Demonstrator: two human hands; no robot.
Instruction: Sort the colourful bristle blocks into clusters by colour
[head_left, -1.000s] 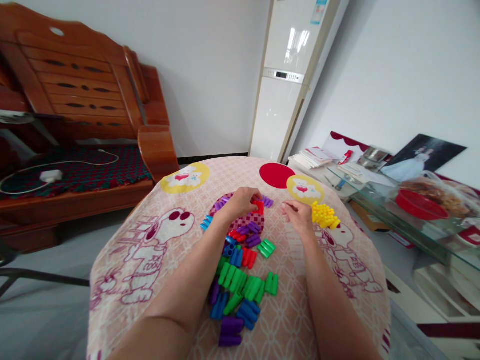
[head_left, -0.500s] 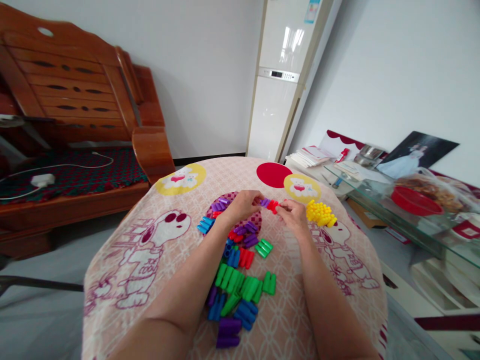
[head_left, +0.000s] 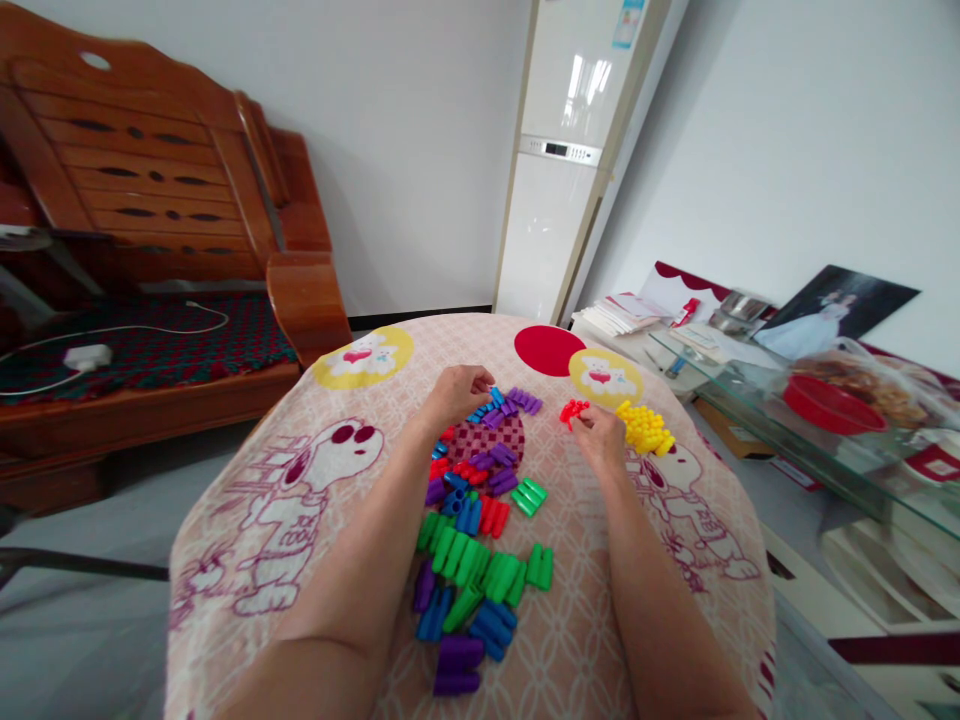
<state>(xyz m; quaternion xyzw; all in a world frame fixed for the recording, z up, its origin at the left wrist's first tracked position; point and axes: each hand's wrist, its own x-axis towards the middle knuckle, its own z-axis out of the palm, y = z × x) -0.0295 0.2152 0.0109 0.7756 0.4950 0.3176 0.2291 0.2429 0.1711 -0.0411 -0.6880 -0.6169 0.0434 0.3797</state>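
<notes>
Left hand (head_left: 456,394): grip narrow, fingertips at a blue piece (head_left: 496,397) beside purple pieces (head_left: 525,401), towards the far edge of the cloth-covered surface (head_left: 574,610). Cannot tell whether the blue is held.

Right hand (head_left: 600,434): fingers drawn close at the near side of a red cluster (head_left: 573,410); firm hold not confirmed. Red lies apart from the mixed pieces, between them and a yellow cluster (head_left: 645,428) nearer the right edge.

Green pieces (head_left: 469,562) lie between the forearms, towards the near edge. Judgement: red and yellow form separate single-colour groups; the central spread remains mixed.
</notes>
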